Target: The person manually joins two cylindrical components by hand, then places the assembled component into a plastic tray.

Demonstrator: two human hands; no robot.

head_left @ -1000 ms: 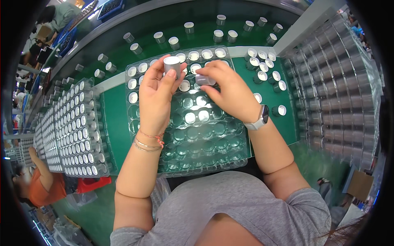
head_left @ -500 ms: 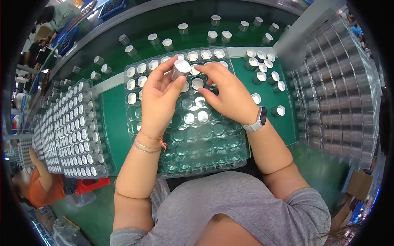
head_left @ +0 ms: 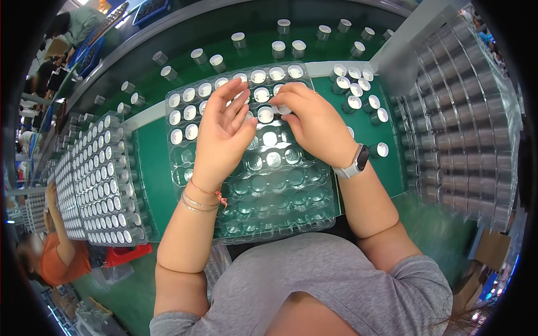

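My left hand [head_left: 223, 131] hovers over the clear plastic tray [head_left: 269, 201], fingers apart and nothing in it. My right hand [head_left: 319, 124] is low over the same tray, thumb and fingers closed around a small white-topped cylinder [head_left: 284, 110] that they partly hide; it sits in or just above a pocket. Beside it, another white-topped cylinder [head_left: 265, 115] rests in its pocket. The far rows of the tray hold several of these cylinders, while the near rows show bare round pockets.
Loose cylinders [head_left: 354, 103] stand on the green surface to the right. More ride a green belt [head_left: 252, 56] along the far side. Filled trays [head_left: 101, 185] stand at left, and a tall stack of loaded trays [head_left: 459, 123] at right. A person in orange [head_left: 59, 257] works at far left.
The cylinder has left my left hand, whose fingers have opened. My right hand has closed on a cylinder at the tray. Cylinders on the far belt have shifted left.
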